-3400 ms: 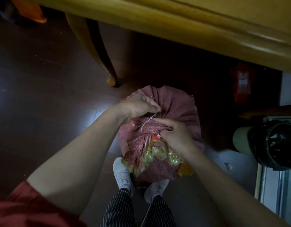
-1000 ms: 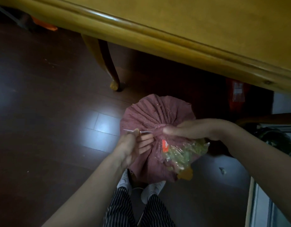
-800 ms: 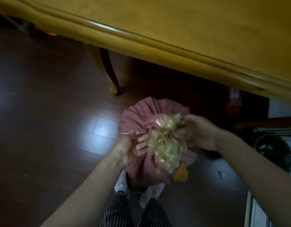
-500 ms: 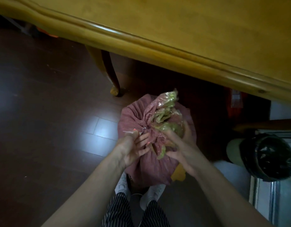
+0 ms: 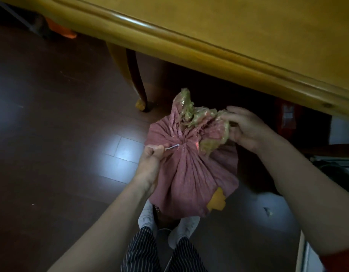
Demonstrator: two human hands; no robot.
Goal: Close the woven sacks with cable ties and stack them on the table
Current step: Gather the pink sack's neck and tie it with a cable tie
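A pink woven sack (image 5: 189, 169) stands on the dark floor (image 5: 52, 134) in the middle of the frame, just in front of the person's white shoes (image 5: 148, 214) and below the edge of the yellow wooden table (image 5: 189, 46). Its neck is cinched into tight pleats by a thin white cable tie (image 5: 170, 147). The left hand (image 5: 152, 160), at the sack's left side, has its fingers curled and pinches the tie's tail, which runs taut from the fingertips rightward to the gathered neck. The right hand (image 5: 246, 130), right of centre, curls its fingers round the ruffled greenish-lined mouth (image 5: 197, 116) of the sack above the tie.
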